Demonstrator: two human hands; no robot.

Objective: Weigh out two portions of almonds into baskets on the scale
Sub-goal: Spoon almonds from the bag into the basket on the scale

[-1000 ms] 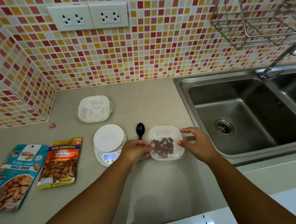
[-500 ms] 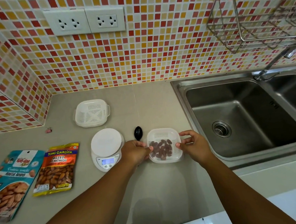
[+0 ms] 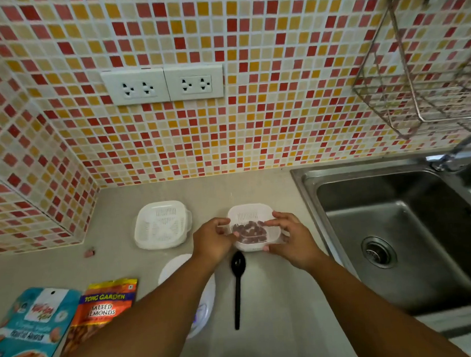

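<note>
Here the white basket (image 3: pixel 251 214) holding almonds (image 3: pixel 249 230) sits past the black spoon (image 3: pixel 237 284), pinched by the left hand (image 3: pixel 211 241) at 9 o'clock and the right hand (image 3: pixel 293 238) at 3. The scale (image 3: pixel 205 294) lies at 7 o'clock, the empty basket (image 3: pixel 161 224) at 9, on the worktop (image 3: pixel 277 326).

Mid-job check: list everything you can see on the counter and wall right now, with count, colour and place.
basket with almonds: 1, white, brown nuts inside, counter centre, held in both hands
empty basket: 1, white, left of the held one
scale: 1, white, near counter, mostly hidden under the left forearm
spoon: 1, black, lying right of the scale
almond bags: 2, orange and teal, counter left
small clip: 1, pinkish, near the left wall
sockets: 2, white, tiled wall
wire rack: 1, metal, wall upper right
sink: 1, steel, right
left hand, right hand: gripping the almond basket's sides
</note>
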